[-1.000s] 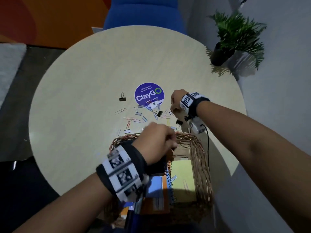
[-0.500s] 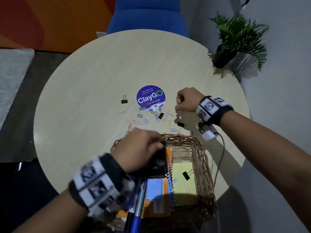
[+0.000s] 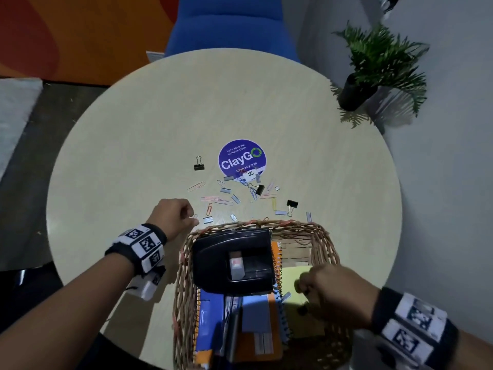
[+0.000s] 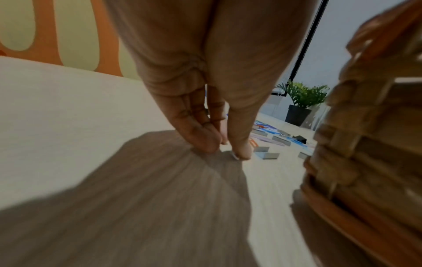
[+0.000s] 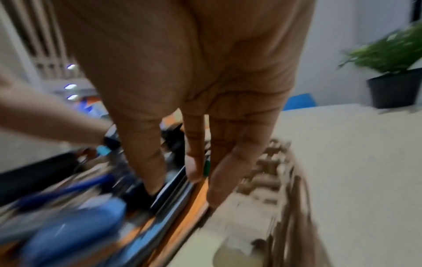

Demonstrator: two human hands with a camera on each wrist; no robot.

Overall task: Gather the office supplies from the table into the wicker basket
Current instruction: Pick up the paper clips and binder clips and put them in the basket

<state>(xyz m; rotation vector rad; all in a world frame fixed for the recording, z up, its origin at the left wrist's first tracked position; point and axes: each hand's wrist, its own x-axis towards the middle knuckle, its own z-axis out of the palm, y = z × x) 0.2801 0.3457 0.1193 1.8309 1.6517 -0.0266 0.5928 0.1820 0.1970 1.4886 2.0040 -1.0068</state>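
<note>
The wicker basket point(image 3: 266, 224) stands at the near edge of the round table point(image 3: 133, 156). It holds a black hole punch point(image 3: 232, 257), notebooks, pens and a yellow notepad point(image 3: 290, 273). Coloured paper clips point(image 3: 221, 201), staple strips point(image 3: 208, 219) and three black binder clips point(image 3: 199, 166) lie scattered beyond it. My left hand point(image 3: 196, 220) is on the table left of the basket point(image 4: 365, 144). In the left wrist view its thumb and forefinger point(image 4: 226, 150) pinch a small pale paper clip. My right hand point(image 3: 304, 287) hovers over the notepad, with its fingers point(image 5: 194, 162) straight and holding nothing.
A round purple ClayGo sticker point(image 3: 241, 158) marks the table's middle. A blue chair point(image 3: 229, 22) stands behind the table and a potted plant point(image 3: 373, 70) sits on the floor at the right. Another black binder clip point(image 3: 302, 311) lies on the notepad under my right hand.
My right hand came back from the scattered clips to above the basket and its fingers opened. My left hand left the basket and reached down to the table beside it.
</note>
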